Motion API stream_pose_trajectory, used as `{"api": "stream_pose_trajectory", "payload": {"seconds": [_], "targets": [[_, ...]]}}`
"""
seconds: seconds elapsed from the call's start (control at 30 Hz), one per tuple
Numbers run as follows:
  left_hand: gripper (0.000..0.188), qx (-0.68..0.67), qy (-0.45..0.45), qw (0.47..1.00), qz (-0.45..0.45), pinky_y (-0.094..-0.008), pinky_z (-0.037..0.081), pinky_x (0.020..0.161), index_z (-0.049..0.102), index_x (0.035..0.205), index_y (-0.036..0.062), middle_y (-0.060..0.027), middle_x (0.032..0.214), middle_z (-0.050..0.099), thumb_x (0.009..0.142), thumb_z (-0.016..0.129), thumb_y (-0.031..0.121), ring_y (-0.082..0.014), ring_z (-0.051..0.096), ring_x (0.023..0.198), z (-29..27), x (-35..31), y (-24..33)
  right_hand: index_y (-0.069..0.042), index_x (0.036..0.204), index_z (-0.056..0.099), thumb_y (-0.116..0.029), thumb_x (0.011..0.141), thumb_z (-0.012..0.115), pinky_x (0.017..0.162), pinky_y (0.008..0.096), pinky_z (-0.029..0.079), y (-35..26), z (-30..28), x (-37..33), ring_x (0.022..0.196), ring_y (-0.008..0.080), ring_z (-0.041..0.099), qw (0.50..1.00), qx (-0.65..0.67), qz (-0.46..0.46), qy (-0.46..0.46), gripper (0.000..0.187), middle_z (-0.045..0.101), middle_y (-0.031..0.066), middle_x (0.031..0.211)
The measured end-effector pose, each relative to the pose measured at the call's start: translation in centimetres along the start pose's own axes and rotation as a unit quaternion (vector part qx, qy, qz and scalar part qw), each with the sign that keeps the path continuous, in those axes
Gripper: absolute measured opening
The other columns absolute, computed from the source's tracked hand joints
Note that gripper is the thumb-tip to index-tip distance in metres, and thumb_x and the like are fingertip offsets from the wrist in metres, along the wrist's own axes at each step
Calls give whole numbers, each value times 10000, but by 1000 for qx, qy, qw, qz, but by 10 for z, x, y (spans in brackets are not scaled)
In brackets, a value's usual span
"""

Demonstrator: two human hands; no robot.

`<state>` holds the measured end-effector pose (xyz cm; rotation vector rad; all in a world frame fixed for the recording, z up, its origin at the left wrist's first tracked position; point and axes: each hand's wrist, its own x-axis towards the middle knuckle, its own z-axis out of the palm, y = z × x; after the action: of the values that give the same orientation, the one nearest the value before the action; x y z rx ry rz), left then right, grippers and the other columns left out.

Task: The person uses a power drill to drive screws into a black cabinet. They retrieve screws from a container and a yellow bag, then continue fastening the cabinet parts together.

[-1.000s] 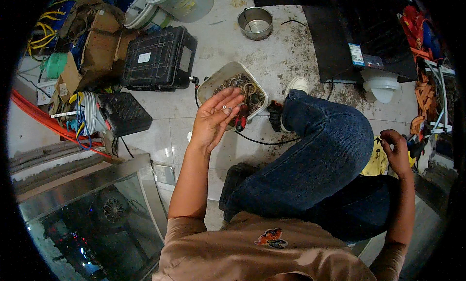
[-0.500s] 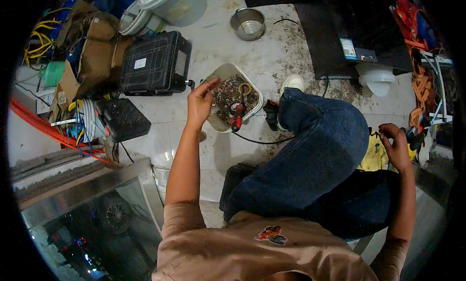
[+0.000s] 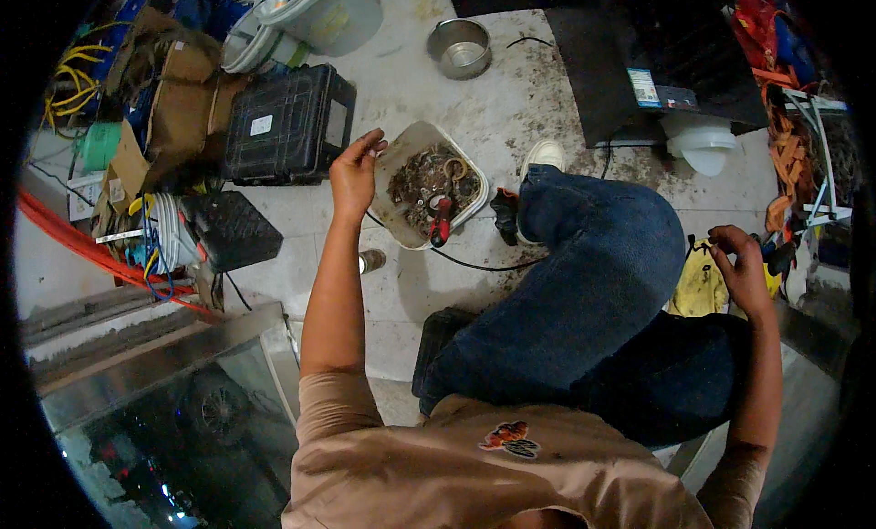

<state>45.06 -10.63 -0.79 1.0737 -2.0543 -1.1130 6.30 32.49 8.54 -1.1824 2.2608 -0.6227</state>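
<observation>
My left hand [image 3: 353, 175] is held at the left rim of a pale square tub [image 3: 484, 191], its fingers partly bent and loosely apart, with nothing visible in them. Small rusty metal bits [image 3: 415, 178] fill the tub's bottom, among them a brownish ring [image 3: 454, 169]. A tool with a red and black handle [image 3: 441, 223] leans on the tub's near rim. On the far right, my right hand [image 3: 744, 266] has thumb and fingers pinched together above a yellow cloth-like item [image 3: 700, 282]. Whatever lies in that pinch is too small to make out.
A black hard case [image 3: 287, 127] lies left of the tub, with a smaller black case [image 3: 233, 232] nearer. A metal pot [image 3: 459, 50] stands farther back. My bent leg [image 3: 593, 255] is between my hands. A black cable [image 3: 484, 266] runs by the tub.
My left hand has drawn back leftward from over the tub, and its fingers are more bent. A small can-like thing beside my forearm shows more. My right hand has barely moved.
</observation>
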Motion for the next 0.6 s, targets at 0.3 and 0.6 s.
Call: {"api": "stream_pose_trajectory", "payload": {"seconds": [0.3,0.6], "targets": [[405,-197,-168,963,-79,-260,495,764,493,1237,-35,-127,1135,604,872,564,126,-170,622,893,61,46,185,-1,1009,591,-82,828,600,710,310,494,38,-87,-14,870,236,592,990,-44,-41,127,199,612,120,977],[241,1,-663,746,-62,-267,497,750,584,1117,9,-75,976,639,902,514,93,-142,602,859,416,0,302,-14,975,612,-131,814,588,656,361,491,216,-82,-43,725,262,610,966,53,55,249,200,623,140,809]]}}
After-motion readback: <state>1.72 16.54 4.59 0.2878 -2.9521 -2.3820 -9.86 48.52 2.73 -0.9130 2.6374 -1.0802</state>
